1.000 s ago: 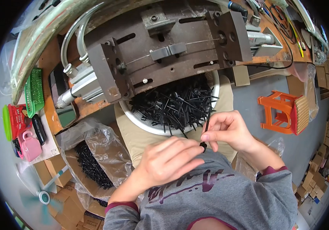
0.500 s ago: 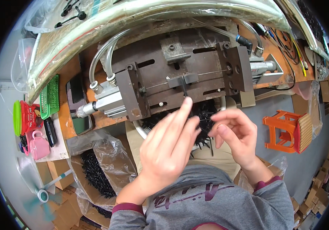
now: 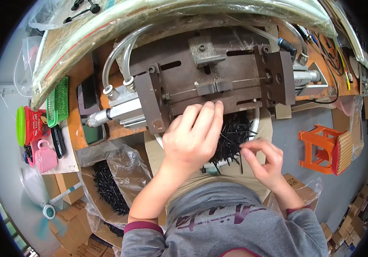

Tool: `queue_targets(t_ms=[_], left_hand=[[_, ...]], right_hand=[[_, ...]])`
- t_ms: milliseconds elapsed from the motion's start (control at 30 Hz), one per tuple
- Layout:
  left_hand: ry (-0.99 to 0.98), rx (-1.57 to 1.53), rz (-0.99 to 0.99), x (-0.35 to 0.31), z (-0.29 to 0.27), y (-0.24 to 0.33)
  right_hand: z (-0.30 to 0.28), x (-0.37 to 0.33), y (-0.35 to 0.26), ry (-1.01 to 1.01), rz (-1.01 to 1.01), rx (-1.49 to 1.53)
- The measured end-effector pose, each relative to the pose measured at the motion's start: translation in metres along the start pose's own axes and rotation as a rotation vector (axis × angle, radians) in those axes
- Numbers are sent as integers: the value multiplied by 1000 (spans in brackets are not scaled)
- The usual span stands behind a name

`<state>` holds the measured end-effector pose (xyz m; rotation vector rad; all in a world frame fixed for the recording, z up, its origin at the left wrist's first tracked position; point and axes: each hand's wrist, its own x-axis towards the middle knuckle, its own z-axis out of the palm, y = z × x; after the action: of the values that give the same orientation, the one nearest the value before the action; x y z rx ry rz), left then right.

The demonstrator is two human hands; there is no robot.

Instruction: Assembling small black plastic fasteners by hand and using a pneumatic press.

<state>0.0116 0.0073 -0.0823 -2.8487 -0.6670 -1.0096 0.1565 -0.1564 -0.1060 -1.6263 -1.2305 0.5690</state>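
My left hand (image 3: 192,137) is over the front edge of a brown metal fixture (image 3: 166,55), its fingers bent and held together. The palm side faces away from view, so whatever those fingers hold is hidden. Just beyond the fingertips sit two small grey clamp blocks (image 3: 214,88) on thin rods, with a narrow gap between them. To the right, my right hand (image 3: 267,160) pinches thumb and forefinger at a thin black part (image 3: 241,160) by the bowl's rim. Many such black parts (image 3: 231,141) fill the white bowl (image 3: 256,124) on my lap.
Air cylinders (image 3: 124,113) with clear hoses flank the fixture. A plastic-lined carton (image 3: 109,188) of black parts stands at lower left. Left on the bench are a green basket (image 3: 58,103) and pink cup (image 3: 45,157). An orange stool (image 3: 325,147) stands right.
The black part seen between the clamp blocks is gone from there. My left hand's pointing finger has bent in with the others. My right hand has lowered and closed into a pinch; the view shifted slightly.
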Motion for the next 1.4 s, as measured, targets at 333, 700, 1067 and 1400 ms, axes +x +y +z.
queue_targets(t_ms=[333, 700, 1067, 1400], left_hand=[[58, -274, -75, -43, -25, 1], [-79, -418, -651, -119, 20, -11], [-186, -349, -445, -103, 55, -28], [-169, -203, -237, -104, 57, -32]], right_hand=[[10, 5, 57, 145, 173, -34], [21, 1, 52, 109, 61, -29], [16, -7, 43, 148, -6, -49], [21, -12, 30, 133, -55, -31]])
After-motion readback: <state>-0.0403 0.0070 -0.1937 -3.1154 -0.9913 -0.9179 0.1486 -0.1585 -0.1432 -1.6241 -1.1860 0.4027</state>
